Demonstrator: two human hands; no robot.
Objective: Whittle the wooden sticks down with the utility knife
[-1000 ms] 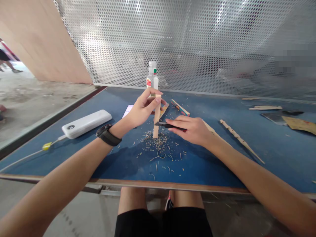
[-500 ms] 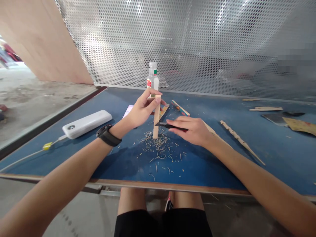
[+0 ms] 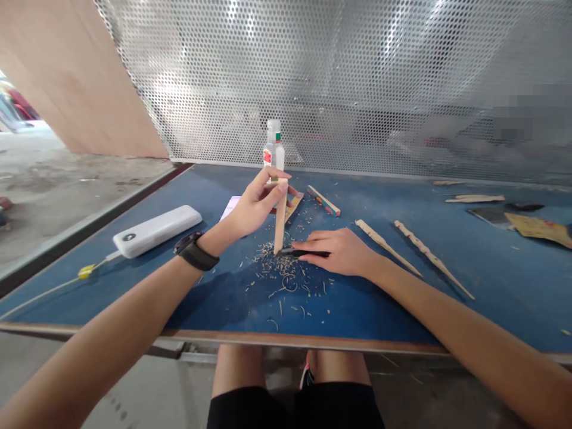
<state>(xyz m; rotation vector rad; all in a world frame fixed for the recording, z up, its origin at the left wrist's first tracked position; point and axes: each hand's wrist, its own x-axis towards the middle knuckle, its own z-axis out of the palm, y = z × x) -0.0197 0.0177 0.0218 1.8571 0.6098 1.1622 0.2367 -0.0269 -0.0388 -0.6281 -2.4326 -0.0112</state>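
My left hand (image 3: 261,202), with a black watch on the wrist, pinches the top of a flat pale wooden stick (image 3: 280,220). The stick stands nearly upright, its lower end at the blue table (image 3: 214,298) among curled wood shavings (image 3: 286,277). Closed round a black-handled knife (image 3: 306,253), my right hand (image 3: 342,250) is low over the table, right of the stick. The blade's tip meets the stick near its bottom end; the fingers partly hide the handle.
Two carved wooden sticks, one being the longer stick (image 3: 431,256), lie to the right. A patterned bar (image 3: 324,201) and a clear bottle (image 3: 273,152) are farther back. A white power bank (image 3: 158,229) with a cable lies left. Perforated metal (image 3: 313,77) borders the back.
My right hand has moved the knife down along the stick, from partway up to near its lower end. My left hand keeps its grip; the view has shifted slightly.
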